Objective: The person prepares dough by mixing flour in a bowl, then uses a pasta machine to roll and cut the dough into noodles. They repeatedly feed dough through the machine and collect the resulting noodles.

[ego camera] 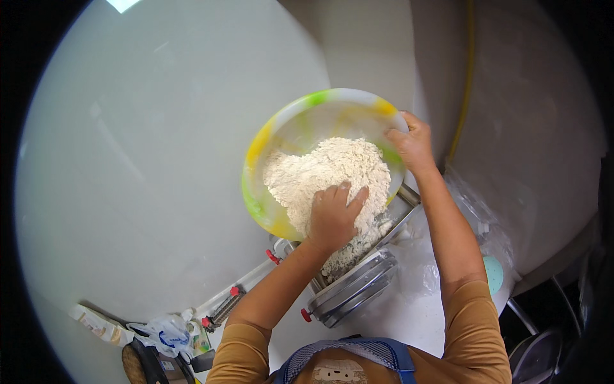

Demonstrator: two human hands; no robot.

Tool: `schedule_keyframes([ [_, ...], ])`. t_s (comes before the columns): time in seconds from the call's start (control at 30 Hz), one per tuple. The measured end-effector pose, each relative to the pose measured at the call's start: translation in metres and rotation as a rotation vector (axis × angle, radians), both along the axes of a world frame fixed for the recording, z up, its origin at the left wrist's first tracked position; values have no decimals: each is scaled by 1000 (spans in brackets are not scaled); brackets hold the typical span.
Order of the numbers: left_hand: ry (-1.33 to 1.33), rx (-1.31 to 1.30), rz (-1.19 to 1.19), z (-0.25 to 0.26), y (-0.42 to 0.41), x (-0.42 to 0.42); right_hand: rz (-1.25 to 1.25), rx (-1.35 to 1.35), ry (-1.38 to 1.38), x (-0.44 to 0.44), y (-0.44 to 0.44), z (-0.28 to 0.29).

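A plastic basin (257, 158) with yellow, green and white marbling is tilted towards me. My right hand (413, 144) grips its rim at the upper right. Crumbly flour dough (331, 161) fills the lower part of the basin. Over that crumble, my left hand (336, 213) lies with fingers apart, touching its surface. Below the basin is a stainless-steel machine (352, 283) with red knobs and an open hopper. More crumbs (348, 254) lie in the hopper, under the basin's lower edge. My forearm and the basin partly hide the machine.
A roller attachment (223, 309) with red knobs lies on the white table (297, 341) at left. Plastic bags (165, 333) and packages sit further left. Clear plastic sheeting (465, 216) lies at right, by a pale green round object (493, 274). A wall (168, 144) stands behind.
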State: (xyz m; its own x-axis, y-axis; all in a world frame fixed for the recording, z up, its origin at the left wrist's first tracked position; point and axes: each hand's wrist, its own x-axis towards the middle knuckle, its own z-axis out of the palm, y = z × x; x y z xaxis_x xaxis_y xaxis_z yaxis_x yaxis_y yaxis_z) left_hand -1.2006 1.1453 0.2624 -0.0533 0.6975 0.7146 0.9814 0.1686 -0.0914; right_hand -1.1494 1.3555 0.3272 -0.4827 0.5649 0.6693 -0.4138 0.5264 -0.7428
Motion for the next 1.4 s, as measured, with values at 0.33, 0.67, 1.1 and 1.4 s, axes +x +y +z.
schedule_keyframes([
  [0.33,183,71,-91,-47,-12,5,20,-6,25,2,4,0],
  [0.67,-222,-258,-36,-66,-36,10,-16,-26,93,-2,10,-4],
  [1.1,-430,-403,35,-58,-54,18,-56,-64,103,3,8,-2],
  [1.4,-488,-417,24,-49,-58,21,-56,-97,143,12,15,-1],
])
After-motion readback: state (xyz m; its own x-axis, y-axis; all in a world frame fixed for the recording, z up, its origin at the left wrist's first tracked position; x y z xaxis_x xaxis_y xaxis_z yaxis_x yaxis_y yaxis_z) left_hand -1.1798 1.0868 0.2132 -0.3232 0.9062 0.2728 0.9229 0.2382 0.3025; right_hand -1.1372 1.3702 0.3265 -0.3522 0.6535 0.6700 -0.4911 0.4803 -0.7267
